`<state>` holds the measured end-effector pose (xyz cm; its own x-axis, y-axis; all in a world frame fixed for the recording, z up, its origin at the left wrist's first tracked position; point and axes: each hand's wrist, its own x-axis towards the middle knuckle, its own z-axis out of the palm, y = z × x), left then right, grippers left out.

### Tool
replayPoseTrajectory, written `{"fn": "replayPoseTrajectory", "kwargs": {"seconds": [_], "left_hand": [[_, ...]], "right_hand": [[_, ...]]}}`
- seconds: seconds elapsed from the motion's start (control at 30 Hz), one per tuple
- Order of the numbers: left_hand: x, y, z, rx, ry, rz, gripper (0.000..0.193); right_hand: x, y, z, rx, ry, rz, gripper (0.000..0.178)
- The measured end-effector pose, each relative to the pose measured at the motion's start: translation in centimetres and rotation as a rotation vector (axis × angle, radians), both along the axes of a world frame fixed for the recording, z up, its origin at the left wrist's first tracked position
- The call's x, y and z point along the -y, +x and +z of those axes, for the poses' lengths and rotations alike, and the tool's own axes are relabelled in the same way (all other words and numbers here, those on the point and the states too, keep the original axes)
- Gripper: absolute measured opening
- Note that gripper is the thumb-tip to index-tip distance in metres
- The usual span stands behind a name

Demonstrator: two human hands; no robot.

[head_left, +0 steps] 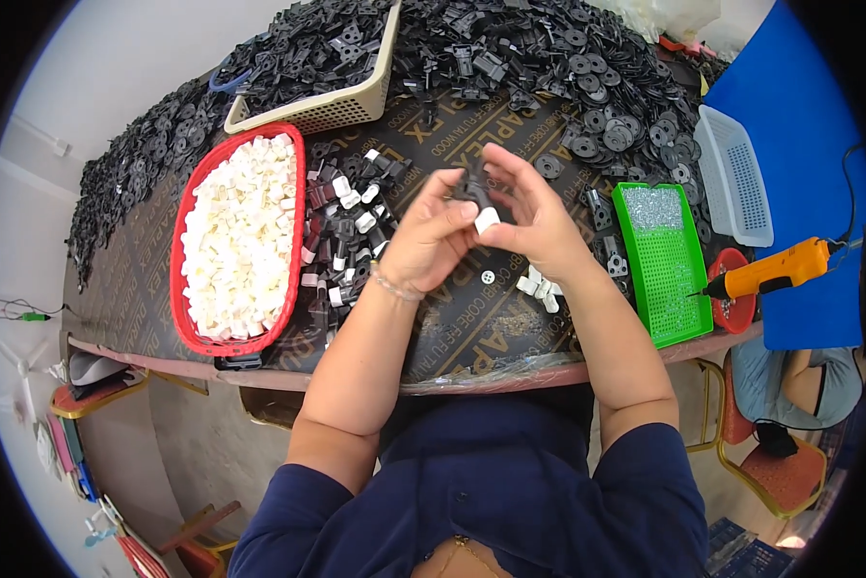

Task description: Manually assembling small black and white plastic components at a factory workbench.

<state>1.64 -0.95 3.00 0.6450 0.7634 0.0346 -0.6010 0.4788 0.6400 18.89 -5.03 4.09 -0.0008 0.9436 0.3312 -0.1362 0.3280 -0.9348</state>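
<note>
Above the near middle of the table, my two hands meet around a small black plastic part (472, 191) with a white plastic cap (487, 221) at its near end. My left hand (431, 234) pinches the black part between thumb and fingers. The thumb of my right hand (537, 220) lies against the white cap, its fingers curled round the far side. Below them a small round white piece with holes (488, 276) lies on the table, beside a few loose white caps (541, 287).
A red basket of white caps (240, 241) stands left, next to black parts with white caps (348, 226). Black parts (471, 48) heap along the back, around a beige basket (356, 104). At right are a green tray of screws (666, 279), an orange electric screwdriver (778, 268) and a white basket (736, 173).
</note>
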Motion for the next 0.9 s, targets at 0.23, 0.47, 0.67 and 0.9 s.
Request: {"fn": "replayPoseTrajectory", "kwargs": {"seconds": [0.23, 0.47, 0.67, 0.9], "left_hand": [[0.0, 1.0, -0.5, 0.142, -0.21, 0.023, 0.036], [-0.6, 0.6, -1.8, 0.268, -0.283, 0.254, 0.048], [-1.7, -0.1, -2.9, 0.258, -0.462, 0.296, 0.052], [-2.4, -0.8, -3.2, 0.095, -0.397, 0.346, 0.049]], "right_hand": [[-1.9, -0.8, 2.8, -0.015, -0.116, 0.084, 0.061], [-5.4, -7.7, 4.7, 0.735, 0.121, 0.019, 0.082], [-13.4, -9.4, 4.7, 0.847, -0.063, 0.073, 0.07], [-19.7, -3.9, -3.2, 1.149, 0.073, -0.311, 0.049]]}}
